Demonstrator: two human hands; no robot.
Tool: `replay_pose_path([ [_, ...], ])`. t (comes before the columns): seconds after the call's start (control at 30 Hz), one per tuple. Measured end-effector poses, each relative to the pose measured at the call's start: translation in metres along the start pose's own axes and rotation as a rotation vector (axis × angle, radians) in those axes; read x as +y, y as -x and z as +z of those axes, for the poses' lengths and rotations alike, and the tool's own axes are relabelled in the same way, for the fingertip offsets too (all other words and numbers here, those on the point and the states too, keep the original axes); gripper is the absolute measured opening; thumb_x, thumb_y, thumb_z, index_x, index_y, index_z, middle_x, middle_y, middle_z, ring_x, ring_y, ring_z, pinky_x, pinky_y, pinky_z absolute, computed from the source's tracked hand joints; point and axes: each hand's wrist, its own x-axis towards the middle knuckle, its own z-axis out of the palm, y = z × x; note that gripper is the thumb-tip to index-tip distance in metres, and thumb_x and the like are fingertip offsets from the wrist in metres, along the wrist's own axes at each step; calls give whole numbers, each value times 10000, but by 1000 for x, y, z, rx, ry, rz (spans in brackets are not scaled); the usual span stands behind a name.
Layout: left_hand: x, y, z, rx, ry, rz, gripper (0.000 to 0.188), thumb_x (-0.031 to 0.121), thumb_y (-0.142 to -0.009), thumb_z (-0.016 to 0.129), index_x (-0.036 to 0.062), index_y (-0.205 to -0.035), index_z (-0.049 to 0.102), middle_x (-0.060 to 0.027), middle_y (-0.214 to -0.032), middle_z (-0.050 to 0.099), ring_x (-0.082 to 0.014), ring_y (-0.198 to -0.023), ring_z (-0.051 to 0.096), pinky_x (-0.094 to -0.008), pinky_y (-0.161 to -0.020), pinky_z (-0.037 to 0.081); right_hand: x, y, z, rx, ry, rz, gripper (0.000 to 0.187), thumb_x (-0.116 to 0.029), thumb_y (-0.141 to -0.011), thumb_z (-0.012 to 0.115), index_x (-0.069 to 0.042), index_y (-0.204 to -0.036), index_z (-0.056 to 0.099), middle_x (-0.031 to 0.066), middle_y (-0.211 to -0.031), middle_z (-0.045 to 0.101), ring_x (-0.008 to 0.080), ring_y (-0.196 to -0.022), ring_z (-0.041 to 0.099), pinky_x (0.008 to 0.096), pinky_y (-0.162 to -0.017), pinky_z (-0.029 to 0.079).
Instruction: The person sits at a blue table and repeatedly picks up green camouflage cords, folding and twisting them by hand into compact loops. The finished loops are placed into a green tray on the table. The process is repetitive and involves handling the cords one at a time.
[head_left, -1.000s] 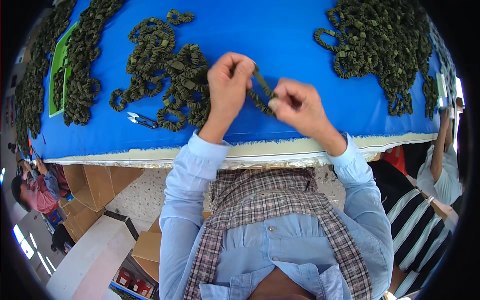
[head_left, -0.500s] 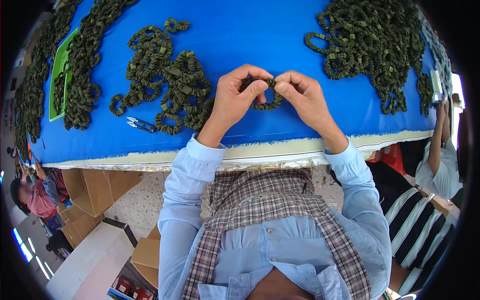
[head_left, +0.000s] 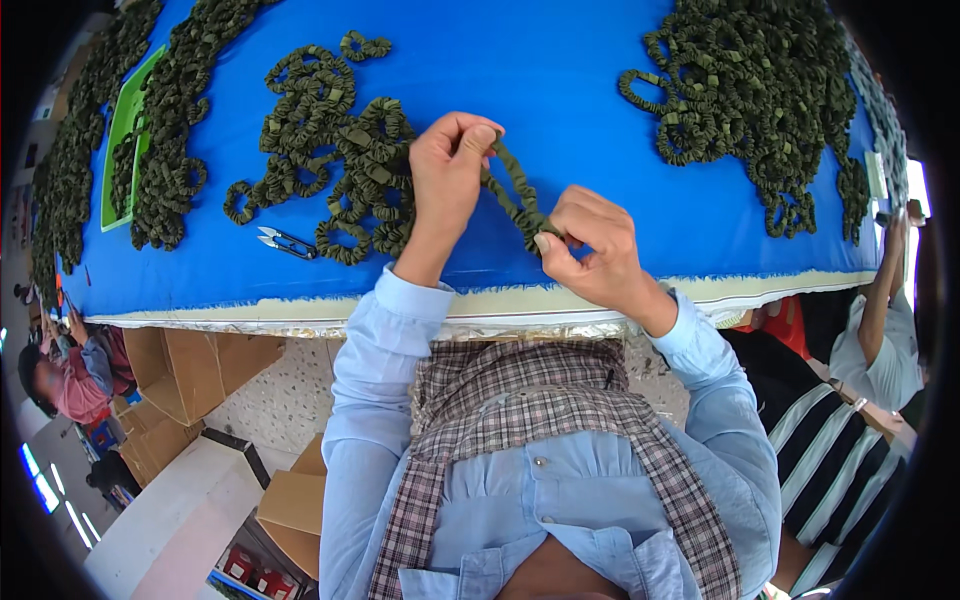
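Observation:
An olive-green scrunchie is pulled into a long narrow loop between my two hands, above the blue tabletop. My left hand pinches its upper end between thumb and fingers. At the lower end, my right hand grips it with the thumb pressed against curled fingers. A loose pile of similar scrunchies lies just left of my left hand, part of it hidden behind that hand and wrist. Beside this pile rests a pair of thread snips with black handles.
A larger heap of scrunchies covers the table's right side. More scrunchies lie at the left around a green tray. Cardboard boxes stand below the table's front edge. Other people are at both sides, one in a striped top.
The scrunchie went from a small round loop to a stretched one. My left hand moved slightly left and up; my right hand moved down toward me.

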Motion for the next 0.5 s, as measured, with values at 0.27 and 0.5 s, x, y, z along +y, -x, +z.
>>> replay_pose_path([
  [0.27,2,18,23,-214,113,75,353,215,-893,659,1,-1162,577,-88,-1040,614,-150,-913,607,-267,-771,497,26,-15,-43,108,-182,625,174,-115,-876,638,15,-765,604,29,-618,550,77,-508,504,250,-465,400],
  [0.5,-8,19,18,-252,51,-9,473,355,-904,642,10,-1214,547,-112,-1102,614,-177,-953,610,-296,-778,501,64,-31,-133,755,-418,515,301,-183,-910,602,68,-1078,601,131,-975,662,138,-852,645,238,-698,499],
])
